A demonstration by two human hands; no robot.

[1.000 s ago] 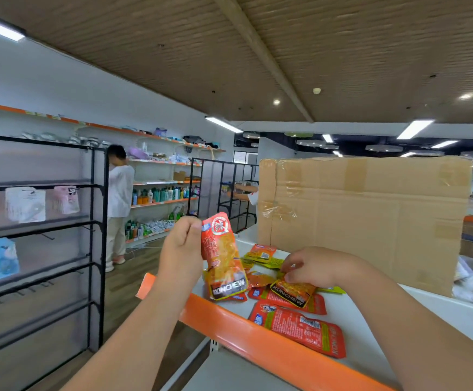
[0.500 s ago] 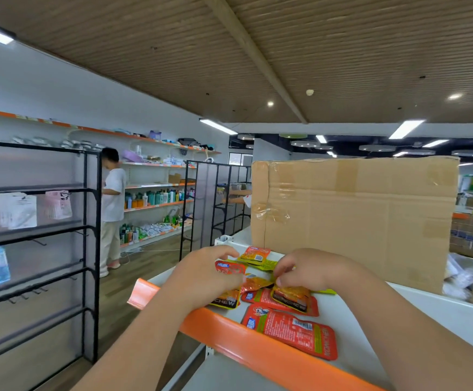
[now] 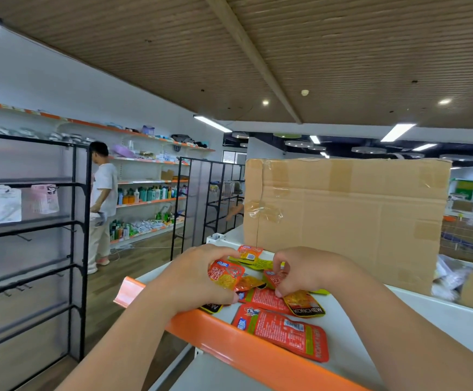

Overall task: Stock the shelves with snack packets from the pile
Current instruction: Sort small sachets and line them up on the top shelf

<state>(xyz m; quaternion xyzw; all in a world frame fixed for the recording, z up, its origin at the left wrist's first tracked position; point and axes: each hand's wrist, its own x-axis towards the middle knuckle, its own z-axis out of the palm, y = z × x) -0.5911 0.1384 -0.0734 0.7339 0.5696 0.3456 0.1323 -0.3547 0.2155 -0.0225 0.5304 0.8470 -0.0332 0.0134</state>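
At frame centre, the left hand curls round a red snack packet; the right hand pinches a half-hidden packet.

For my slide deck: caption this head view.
On the orange-edged shelf, the left hand and right hand grip snack packets before a cardboard box.

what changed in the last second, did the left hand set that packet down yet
The left grip lowered the orange packet from upright in the air onto the pile on the shelf, and still holds it. The right grip stayed pinching at the pile; the front red packet and cardboard box did not move.
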